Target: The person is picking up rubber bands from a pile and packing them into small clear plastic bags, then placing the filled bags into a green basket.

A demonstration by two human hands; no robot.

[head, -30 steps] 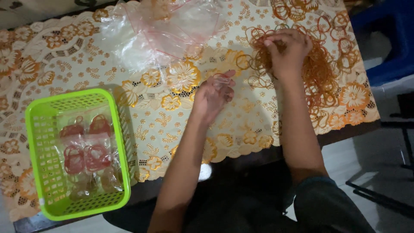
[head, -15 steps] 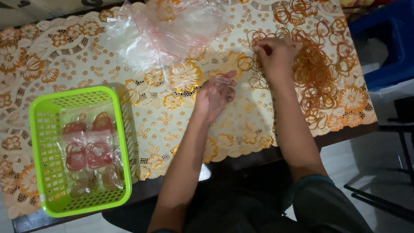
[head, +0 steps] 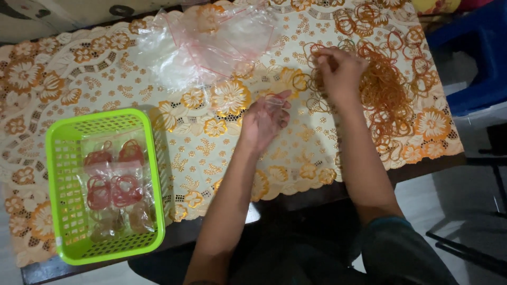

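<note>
At the left, near edge of the table sits a lime-green plastic basket (head: pixel 58 211) with slotted walls, holding several small clear bags packed with red and brownish rubber bands (head: pixel 113 190). They lie flat and loose on the basket floor.

Farther back, left of centre, a heap of empty clear zip bags (head: pixel 211 39) with pinkish seal strips lies crumpled on the floral lace-pattern tablecloth (head: pixel 47 79). Such film looks feather-light, limp and slippery, so a bag is best pinched at its stiffer sealed rim rather than at the body, which would simply fold away.

In the middle, the left hand (head: pixel 264 121) rests palm-up on the cloth, fingers loosely curled around what appears to be one small clear bag (head: pixel 272 103); the film is nearly invisible against the skin, so how firmly it is held I cannot tell.

To the right and farther away, the right hand (head: pixel 340 68) is knuckles-up with fingertips drawn together, pinching at the left edge of a wide, tangled pile of orange-brown rubber bands (head: pixel 388 95) spread over the far right of the table. The bands are light, soft and stretchy, and they cling to each other; a few are best lifted by a fingertip pinch at the pile's thin edge, since a deeper grab would likely drag a clump along.

A blue plastic stool (head: pixel 470 58) stands beyond the table's right edge.
</note>
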